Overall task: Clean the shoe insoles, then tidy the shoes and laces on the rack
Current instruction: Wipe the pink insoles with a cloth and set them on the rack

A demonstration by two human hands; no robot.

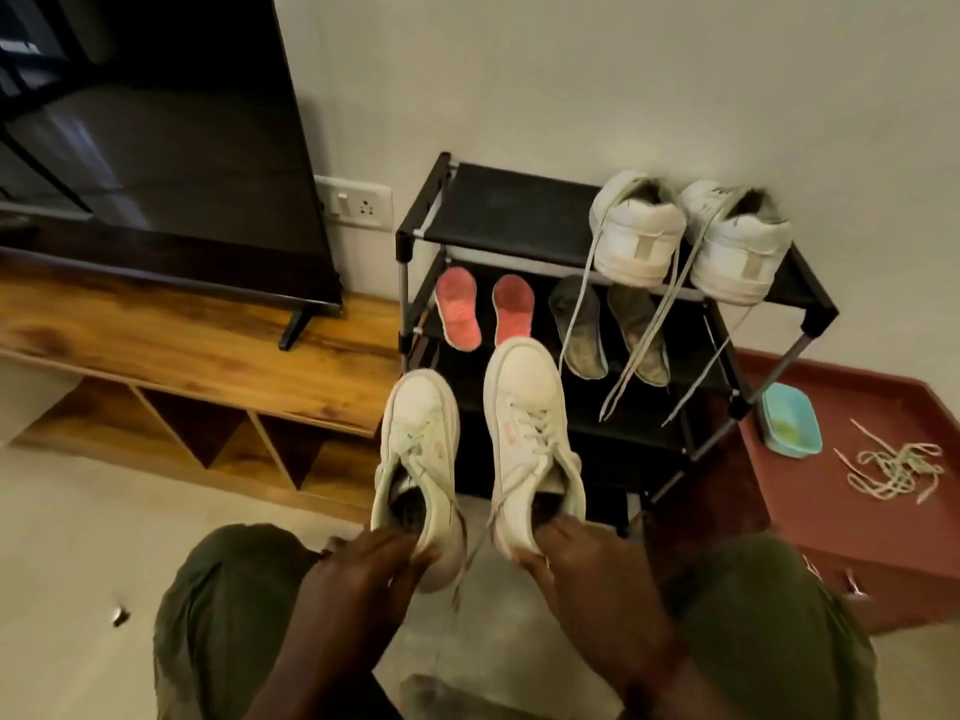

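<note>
Olive-green trousers [228, 589], cloth creased and baggy over both knees, lower left and lower right of frame; forearms [322, 667] bare down to bottom edge; left hand [363, 569] and right hand [587, 574] bare.

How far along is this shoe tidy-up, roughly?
Seemingly done: pink insoles and grey insoles lie on the rack, second shelf; one white pair stands on top. In hand: left hand grips the left sneaker, right hand the right sneaker. Remaining: shelve those, tidy the dangling laces and the loose laces nearby.
</note>
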